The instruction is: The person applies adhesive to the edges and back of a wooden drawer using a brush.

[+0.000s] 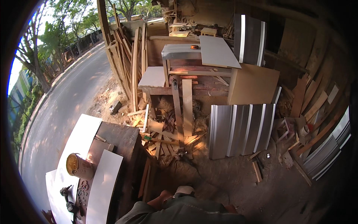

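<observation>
- Neither the left hand nor the right hand shows in the head view. Only the person's green shirt (179, 212) fills the lower edge, so I cannot tell whether the fingers are open, closed or gripping anything.
- The dark wooden bench (123, 138) stands just left of the person, and everything below is placed from it.
- On the bench's near end lies a long white board (104, 179), running along the bench's length.
- A second white panel (80, 138) lies along the bench's left side, toward the road (63, 108).
- A rusty tin can (79, 166) stands upright between the two boards, just beside the long board's left edge.
- Nearer the person than the can, a dark power tool (69, 203) lies at the bench's near left corner. Some small metal bits (82, 190) are scattered just beside it.
- Beyond the bench's far right corner the floor carries a heap of wood offcuts (167, 134). Farther right, well apart from the bench, ribbed metal sheets (240, 128) lean upright.
- My judgement is that this is a pause beside the bench: nothing on it looks lifted or tilted, and the long board lies flat.
- Handling that board would call for both hands spread along its long edges. The can stands close enough to be knocked over, and the loose bits could roll off.
</observation>
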Available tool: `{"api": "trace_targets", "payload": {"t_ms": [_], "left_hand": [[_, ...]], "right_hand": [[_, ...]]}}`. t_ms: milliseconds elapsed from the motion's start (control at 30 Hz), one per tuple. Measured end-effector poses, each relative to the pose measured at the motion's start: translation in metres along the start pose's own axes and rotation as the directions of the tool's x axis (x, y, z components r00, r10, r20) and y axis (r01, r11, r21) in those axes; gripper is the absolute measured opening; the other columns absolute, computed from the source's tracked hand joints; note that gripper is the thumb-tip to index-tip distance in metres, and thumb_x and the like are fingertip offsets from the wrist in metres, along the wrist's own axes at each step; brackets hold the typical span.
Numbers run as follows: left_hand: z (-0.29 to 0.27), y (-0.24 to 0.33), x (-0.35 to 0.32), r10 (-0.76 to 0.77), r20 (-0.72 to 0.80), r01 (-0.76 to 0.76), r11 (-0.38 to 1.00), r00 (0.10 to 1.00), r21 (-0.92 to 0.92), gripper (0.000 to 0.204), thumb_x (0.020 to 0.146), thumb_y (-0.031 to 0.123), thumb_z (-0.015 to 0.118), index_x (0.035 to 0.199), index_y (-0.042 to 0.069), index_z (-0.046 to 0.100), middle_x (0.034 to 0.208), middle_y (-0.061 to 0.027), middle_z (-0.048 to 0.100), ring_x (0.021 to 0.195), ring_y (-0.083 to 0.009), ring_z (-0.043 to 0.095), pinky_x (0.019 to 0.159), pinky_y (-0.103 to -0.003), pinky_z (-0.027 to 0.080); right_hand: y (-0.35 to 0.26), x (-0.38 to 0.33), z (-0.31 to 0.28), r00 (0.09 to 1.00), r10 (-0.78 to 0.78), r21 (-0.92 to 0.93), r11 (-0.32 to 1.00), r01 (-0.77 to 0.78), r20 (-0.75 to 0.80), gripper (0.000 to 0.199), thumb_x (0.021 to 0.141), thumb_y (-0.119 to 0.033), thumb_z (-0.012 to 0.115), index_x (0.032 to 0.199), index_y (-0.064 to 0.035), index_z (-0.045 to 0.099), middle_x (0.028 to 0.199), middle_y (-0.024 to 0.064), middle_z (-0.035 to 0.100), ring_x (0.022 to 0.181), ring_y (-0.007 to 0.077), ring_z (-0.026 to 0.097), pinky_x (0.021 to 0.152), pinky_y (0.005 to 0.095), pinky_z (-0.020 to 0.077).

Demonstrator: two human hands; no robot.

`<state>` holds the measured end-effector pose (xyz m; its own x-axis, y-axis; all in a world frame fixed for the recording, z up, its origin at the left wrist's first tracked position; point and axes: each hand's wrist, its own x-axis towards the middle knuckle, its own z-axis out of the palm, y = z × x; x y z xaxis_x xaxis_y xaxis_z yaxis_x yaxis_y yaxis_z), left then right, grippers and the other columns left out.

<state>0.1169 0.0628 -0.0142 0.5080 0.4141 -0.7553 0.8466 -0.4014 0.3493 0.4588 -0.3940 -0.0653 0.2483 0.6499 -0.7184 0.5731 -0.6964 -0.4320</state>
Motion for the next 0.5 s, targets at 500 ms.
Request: {"api": "trace_targets", "payload": {"t_ms": [500], "left_hand": [[-0.206,0.098,0.122,-0.066,0.105,0.112,0.835,0.992,-0.538,0.024,0.096,0.025,0.07,0.081,0.006,0.07,0.071,-0.0041,0.067,0.06,-0.0155,0.062,0.054,-0.03,0.048]], "right_hand": [[-0.111,0.009,-0.071,0.793,0.578,0.899,0.427,-0.093,-0.192,0.054,0.096,-0.032,0.07,0.137,0.0,0.058,0.106,0.0179,0.072,0.079,0.0264,0.072,0.067,0.0396,0.0595]]}}
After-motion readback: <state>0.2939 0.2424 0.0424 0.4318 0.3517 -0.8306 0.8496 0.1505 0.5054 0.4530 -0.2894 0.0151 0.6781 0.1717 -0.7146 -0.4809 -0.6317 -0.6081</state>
